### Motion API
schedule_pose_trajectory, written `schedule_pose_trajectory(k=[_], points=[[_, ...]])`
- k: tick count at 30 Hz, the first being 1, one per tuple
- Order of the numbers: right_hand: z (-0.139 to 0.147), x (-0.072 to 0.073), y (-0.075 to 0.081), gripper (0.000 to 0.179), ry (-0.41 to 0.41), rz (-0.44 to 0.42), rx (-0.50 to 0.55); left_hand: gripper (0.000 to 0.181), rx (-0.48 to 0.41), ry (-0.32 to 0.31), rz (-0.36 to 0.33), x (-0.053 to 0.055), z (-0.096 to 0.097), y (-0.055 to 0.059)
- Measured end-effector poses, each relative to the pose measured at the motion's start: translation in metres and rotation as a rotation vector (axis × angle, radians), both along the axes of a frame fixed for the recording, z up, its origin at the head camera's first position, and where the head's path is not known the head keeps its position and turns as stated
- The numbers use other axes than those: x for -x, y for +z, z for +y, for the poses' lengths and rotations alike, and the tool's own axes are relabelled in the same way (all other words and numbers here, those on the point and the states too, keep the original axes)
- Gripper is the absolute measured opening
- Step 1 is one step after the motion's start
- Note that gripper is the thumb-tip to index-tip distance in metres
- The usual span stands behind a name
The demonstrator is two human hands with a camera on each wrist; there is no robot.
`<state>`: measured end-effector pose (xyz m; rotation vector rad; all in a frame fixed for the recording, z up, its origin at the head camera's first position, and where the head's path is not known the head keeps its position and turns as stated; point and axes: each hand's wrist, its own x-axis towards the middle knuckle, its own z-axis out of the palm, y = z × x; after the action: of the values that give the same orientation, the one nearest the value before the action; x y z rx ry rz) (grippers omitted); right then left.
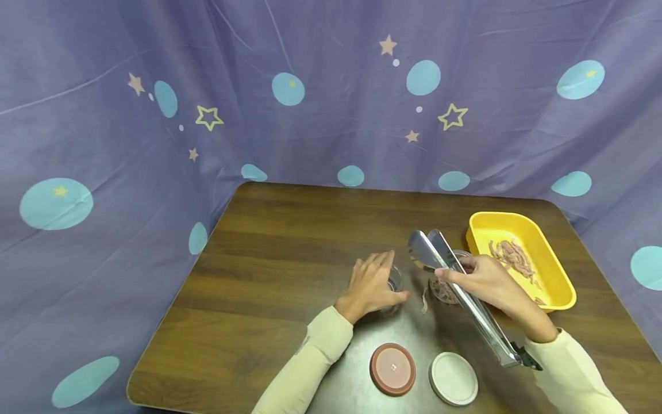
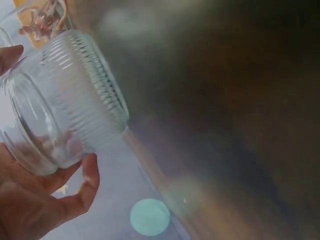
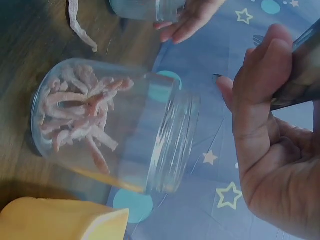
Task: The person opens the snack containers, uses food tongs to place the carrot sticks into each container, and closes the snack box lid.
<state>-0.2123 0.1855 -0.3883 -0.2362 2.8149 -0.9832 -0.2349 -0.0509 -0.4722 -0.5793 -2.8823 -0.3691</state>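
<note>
My left hand [image 1: 369,287] curves round an upright, ribbed clear glass jar [image 2: 75,100], thumb on one side and bent fingers on the other; nothing shows inside this jar. My right hand [image 1: 491,282] holds metal tongs [image 1: 478,316] by their arms, the tips spread apart and pointing away over the table. Below and beside the right hand stands a second glass jar [image 3: 115,125], open at the top, with several pale pinkish-brown strips [image 3: 80,110] in its bottom. One loose strip [image 1: 424,300] lies on the table between the two jars.
A yellow tray [image 1: 555,276] holding more strips stands at the right, past the filled jar. Near the front of the wooden table [image 1: 289,247] lie a reddish-brown lid [image 1: 393,369] and a pale whitish-green lid [image 1: 454,378]. A purple patterned curtain [image 1: 331,144] hangs behind and at the sides.
</note>
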Motion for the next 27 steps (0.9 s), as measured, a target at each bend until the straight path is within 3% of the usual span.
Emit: schedule_pose_trajectory(k=[6,12,17,21,27], points=[[0.014,-0.002,0.002,0.050,-0.004,0.010,0.017,0.105,-0.081,0.015,-0.020,-0.005,-0.009,-0.002],[0.033,-0.001,0.005,0.054,-0.043,0.046,0.004,0.106,-0.094,-0.013,-0.054,-0.009,-0.017,-0.005],[0.073,0.002,0.012,0.069,-0.120,-0.038,0.037,0.104,-0.094,-0.059,-0.057,-0.008,-0.014,-0.008],[0.112,0.008,0.014,0.062,-0.234,-0.109,0.065,0.103,-0.112,-0.065,-0.075,-0.006,-0.013,-0.009],[0.152,0.020,0.008,0.059,-0.308,-0.100,-0.132,0.100,-0.122,-0.068,-0.043,-0.004,-0.015,-0.011]])
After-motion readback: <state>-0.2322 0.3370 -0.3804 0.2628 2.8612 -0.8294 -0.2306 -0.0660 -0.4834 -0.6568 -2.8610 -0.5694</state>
